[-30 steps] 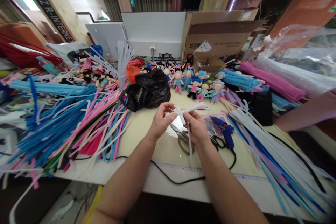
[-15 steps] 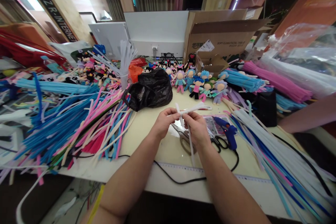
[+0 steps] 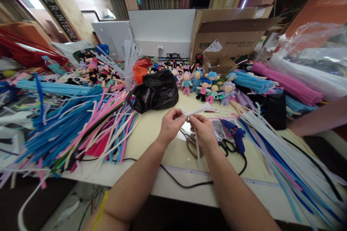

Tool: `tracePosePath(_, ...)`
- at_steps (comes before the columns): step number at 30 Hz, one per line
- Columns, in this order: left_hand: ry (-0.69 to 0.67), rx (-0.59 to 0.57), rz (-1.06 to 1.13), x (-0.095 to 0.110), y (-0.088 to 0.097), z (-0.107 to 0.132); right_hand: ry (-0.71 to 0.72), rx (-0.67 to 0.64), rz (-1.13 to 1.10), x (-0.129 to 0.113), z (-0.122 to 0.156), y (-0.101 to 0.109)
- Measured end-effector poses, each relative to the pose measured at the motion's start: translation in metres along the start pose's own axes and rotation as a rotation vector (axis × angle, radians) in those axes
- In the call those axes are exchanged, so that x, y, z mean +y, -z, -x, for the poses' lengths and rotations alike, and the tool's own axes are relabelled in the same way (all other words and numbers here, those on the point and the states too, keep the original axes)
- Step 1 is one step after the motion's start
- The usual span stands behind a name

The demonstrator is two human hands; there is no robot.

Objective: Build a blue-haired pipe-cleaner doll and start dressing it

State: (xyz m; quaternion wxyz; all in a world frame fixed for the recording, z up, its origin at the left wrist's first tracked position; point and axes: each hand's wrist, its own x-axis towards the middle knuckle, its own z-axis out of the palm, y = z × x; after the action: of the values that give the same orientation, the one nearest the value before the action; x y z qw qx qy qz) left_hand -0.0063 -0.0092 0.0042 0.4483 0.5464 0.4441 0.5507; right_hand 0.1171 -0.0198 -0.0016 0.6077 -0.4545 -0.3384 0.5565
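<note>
White pipe cleaners (image 3: 200, 109) are crossed and pinched between my two hands above the middle of the table. My left hand (image 3: 171, 124) is closed, thumb and fingertips gripping them at the crossing. Close beside it, my right hand (image 3: 202, 128) pinches the same white strands, one of which hangs down below the palm. Scissors (image 3: 193, 147) with brown handles lie under my hands, partly hidden. A blue glue gun (image 3: 236, 135) rests to the right, near black-handled scissors (image 3: 227, 146) and a flat plastic case (image 3: 217, 125).
Bundles of blue (image 3: 67, 126) and pink pipe cleaners spread at left; white ones (image 3: 268, 137) lie at right. A black plastic bag (image 3: 159, 90) and several small dolls (image 3: 204, 88) stand behind. A black cord (image 3: 187, 187) crosses a ruler (image 3: 176, 170) near the front edge.
My left fingers have shifted slightly at the crossing, and the upper short end of white pipe cleaner has tilted left. Both hands keep their hold.
</note>
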Motion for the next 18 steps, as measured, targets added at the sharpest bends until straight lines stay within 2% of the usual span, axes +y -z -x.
tracePosePath(7, -0.252, 0.035, -0.234, 0.0026, 0.0012, 0.0037, -0.089, -0.016, -0.095, -0.0036, 0.0033, -0.0013)
tracePosePath(13, -0.388, -0.05, -0.359, 0.0038, -0.0016, 0.0082, -0.091, 0.002, -0.134, -0.0033, 0.0012, -0.0005)
tracePosePath(15, -0.349, -0.072, -0.319, 0.0032, -0.0007, 0.0069, -0.087, 0.005, -0.148, -0.0043, 0.0006, -0.0001)
tracePosePath(18, -0.119, -0.068, -0.026, 0.0021, 0.0021, 0.001, -0.04, 0.021, -0.143, -0.0057, -0.0003, 0.0006)
